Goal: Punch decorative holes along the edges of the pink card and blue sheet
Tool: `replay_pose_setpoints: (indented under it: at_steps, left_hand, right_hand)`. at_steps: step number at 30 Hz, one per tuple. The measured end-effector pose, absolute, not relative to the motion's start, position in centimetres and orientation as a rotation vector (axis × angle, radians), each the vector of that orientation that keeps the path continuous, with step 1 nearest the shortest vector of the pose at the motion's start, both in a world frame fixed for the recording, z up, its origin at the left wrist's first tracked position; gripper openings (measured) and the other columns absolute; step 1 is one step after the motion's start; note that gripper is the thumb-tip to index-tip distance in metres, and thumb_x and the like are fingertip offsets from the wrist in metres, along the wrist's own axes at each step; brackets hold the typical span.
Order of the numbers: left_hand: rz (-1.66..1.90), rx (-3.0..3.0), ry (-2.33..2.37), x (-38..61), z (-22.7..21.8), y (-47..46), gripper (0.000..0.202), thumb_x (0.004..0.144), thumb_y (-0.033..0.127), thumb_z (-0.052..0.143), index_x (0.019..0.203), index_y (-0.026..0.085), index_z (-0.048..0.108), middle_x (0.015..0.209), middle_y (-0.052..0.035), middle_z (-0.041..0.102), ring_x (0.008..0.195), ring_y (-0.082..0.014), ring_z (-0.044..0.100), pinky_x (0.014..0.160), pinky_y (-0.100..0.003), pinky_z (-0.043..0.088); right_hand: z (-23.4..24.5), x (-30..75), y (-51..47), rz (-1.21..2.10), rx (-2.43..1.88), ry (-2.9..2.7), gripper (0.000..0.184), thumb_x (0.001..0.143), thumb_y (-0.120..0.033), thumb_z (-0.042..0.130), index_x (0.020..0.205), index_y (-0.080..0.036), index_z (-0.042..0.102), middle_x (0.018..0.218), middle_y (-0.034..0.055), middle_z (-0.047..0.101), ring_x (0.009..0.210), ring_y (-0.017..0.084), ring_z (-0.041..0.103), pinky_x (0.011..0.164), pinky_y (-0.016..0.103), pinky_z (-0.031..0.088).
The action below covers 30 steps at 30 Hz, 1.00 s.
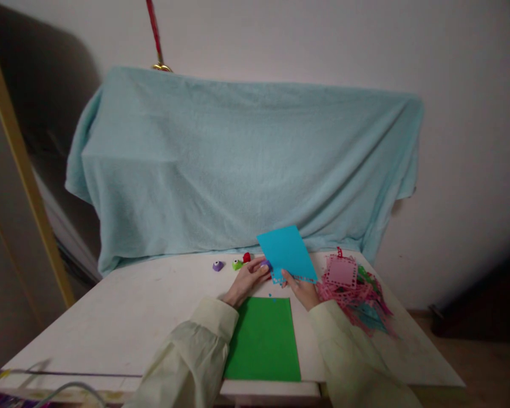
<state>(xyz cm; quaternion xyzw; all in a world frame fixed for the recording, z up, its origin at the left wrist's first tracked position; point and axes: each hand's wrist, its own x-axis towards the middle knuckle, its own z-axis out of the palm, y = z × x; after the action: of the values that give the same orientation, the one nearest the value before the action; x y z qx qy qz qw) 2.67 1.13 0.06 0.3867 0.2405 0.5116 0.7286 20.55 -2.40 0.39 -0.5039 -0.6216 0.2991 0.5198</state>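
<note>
A sheet of blue paper [287, 252] is held tilted above the table, with a row of small cut-outs along its lower edge. My right hand [301, 289] pinches that lower edge, thumb on top. At the sheet's lower left corner, my left hand [251, 277] closes around a small purple craft punch [266, 264], which touches the paper's edge. Tiny blue paper bits [271, 295] lie just below the sheet. Beyond my left hand sit another purple punch [217, 266], a green punch [237, 264] and a red punch [246, 258].
Green paper [263, 340] lies near the front edge of the white table [110, 317]. To the right is a heap of pink, green and blue paper scraps [357, 303] with a punched pink piece [341, 273] on top. A light blue cloth [246, 164] hangs behind.
</note>
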Motion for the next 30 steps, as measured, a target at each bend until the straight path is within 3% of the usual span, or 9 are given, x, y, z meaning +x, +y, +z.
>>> replay_pose_setpoints:
  at_steps: [6,13,22,30]
  left_hand:
    - [1.121,0.857,0.548,2.5,0.0,1.1,0.048,0.067,0.022,0.075,0.110,0.011,0.058,0.109,-0.0158,0.063,0.095,-0.0242,0.064,0.092,-0.041,0.048]
    - [1.106,0.841,0.579,2.6,0.3,0.9,0.046,0.069,0.022,0.074,0.111,0.009,0.060,0.106,-0.0158,0.066,0.093,-0.0227,0.065,0.093,-0.038,0.048]
    - [1.067,0.885,0.530,2.5,1.5,0.2,0.047,0.070,0.022,0.073,0.114,0.011,0.060,0.109,-0.0154,0.064,0.096,-0.0231,0.063,0.097,-0.039,0.045]
    - [1.041,0.892,0.566,2.5,1.5,0.2,0.043,0.064,0.021,0.077,0.104,0.009,0.064,0.103,-0.0146,0.066,0.094,-0.0221,0.064,0.092,-0.037,0.048]
  right_hand:
    - [0.3,20.6,-2.3,0.709,-1.171,-1.506,0.034,0.079,-0.050,0.053,0.062,-0.021,0.059,0.062,0.0018,0.066,0.061,0.019,0.062,0.069,0.030,0.046]
    - [0.6,20.6,-2.4,0.727,-1.152,-1.524,0.032,0.081,-0.045,0.053,0.061,-0.021,0.057,0.060,0.0015,0.064,0.061,0.017,0.061,0.070,0.028,0.046]
    - [1.1,20.7,-2.7,0.736,-1.184,-1.519,0.035,0.079,-0.050,0.052,0.061,-0.021,0.056,0.060,0.0021,0.065,0.062,0.018,0.062,0.071,0.029,0.047]
    - [1.1,20.6,-2.6,0.829,-1.159,-1.500,0.039,0.076,-0.056,0.053,0.062,-0.020,0.057,0.061,0.0030,0.065,0.060,0.018,0.061,0.066,0.030,0.049]
